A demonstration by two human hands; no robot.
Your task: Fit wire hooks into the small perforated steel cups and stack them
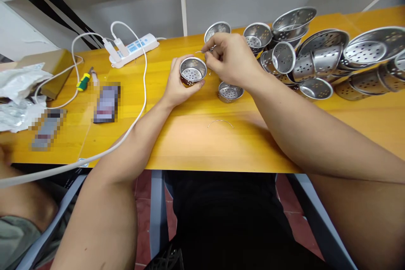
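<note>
Gripping a small perforated metal cup (193,75), the left hand (175,88) curls around its wall, thumb along the near side and fingers around the far left side; the hand's opening is limited to the cup's width. The cup is raised above the table (177,143), its mouth facing up and tipped toward the person. The right hand (229,57) is to the right of and slightly beyond the cup, with thumb and index finger pinched narrow on a thin wire (200,52); the other fingers are bent inward. The wire's long axis runs roughly left to right, its free end pointing left from the right fingertips over the far side of the cup's rim. Contact between wire and rim cannot be determined. The left hand is nearer to the cup; the right fingertips are just beside it. A second small cup (230,93) stands on the near side of the right hand, beside its forearm. A loose curved wire (220,120) lies between the forearms, nearer the person than either hand. Numerous perforated metal strainers (319,63) are grouped to the right of the right hand.
</note>
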